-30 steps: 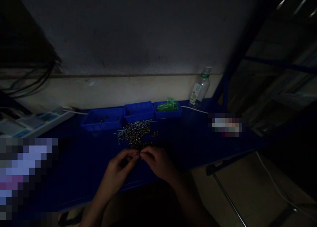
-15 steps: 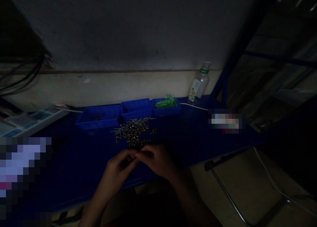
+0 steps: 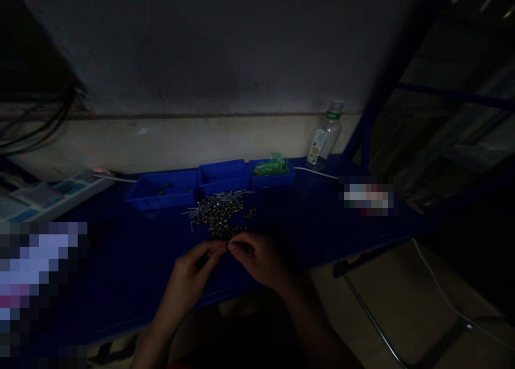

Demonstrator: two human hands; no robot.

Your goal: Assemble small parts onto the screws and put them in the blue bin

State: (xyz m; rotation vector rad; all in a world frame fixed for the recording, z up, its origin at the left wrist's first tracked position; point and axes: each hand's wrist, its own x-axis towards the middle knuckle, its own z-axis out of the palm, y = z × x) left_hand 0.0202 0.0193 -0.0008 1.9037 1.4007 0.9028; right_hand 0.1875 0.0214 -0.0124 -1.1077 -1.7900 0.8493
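My left hand (image 3: 195, 270) and my right hand (image 3: 257, 259) meet fingertip to fingertip over the front part of the blue table (image 3: 148, 262). Both are pinched closed around something too small and dark to make out. Just beyond them lies a pile of small brass-coloured parts (image 3: 220, 216), with thin silvery pins (image 3: 235, 197) along its back and left sides. Behind the pile stand three blue bins: the left bin (image 3: 161, 200) holds a few small dark pieces, the middle bin (image 3: 224, 184) shows no contents, and the right bin (image 3: 273, 181) holds green plastic bags (image 3: 271, 168).
A clear bottle (image 3: 324, 138) stands by the wall at the back right. A white cable (image 3: 316, 172) runs behind the bins. At the left lies a power strip (image 3: 64, 197). Blurred-out items lie at the far left (image 3: 36, 272) and at the right (image 3: 368, 197).
The fingertips of both hands have shifted slightly, and a thin gleam now shows between them. The whole view has moved a little.
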